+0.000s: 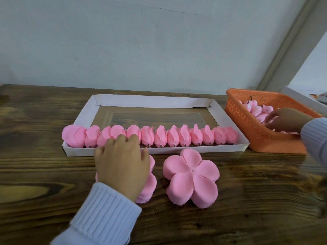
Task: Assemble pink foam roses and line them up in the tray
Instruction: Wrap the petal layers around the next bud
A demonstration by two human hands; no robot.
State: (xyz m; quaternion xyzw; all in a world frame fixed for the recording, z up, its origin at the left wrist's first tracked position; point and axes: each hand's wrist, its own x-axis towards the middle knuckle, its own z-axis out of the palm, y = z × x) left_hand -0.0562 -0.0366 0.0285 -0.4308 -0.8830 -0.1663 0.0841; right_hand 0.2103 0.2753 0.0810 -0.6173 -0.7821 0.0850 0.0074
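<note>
Just the one view here: a wide-angle cam worn on the head, looking forward and down over the wooden tabletop (247, 200). It's close in, about at arm's reach. The white tray (152, 100) sits across the middle, the orange basket (247, 121) is far over on the right, and the pale wall (141, 41) behind fills the top third or so.

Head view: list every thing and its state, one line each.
tray: one row filled, along its near wall
roses: lined up side by side in tray
left stack: petals, mostly covered by a hand
right stack: petals, lying untouched
basket: holds buds
left hand: palm down on left stack, fingertips at roses
right hand: in basket among buds, grip unclear
</note>
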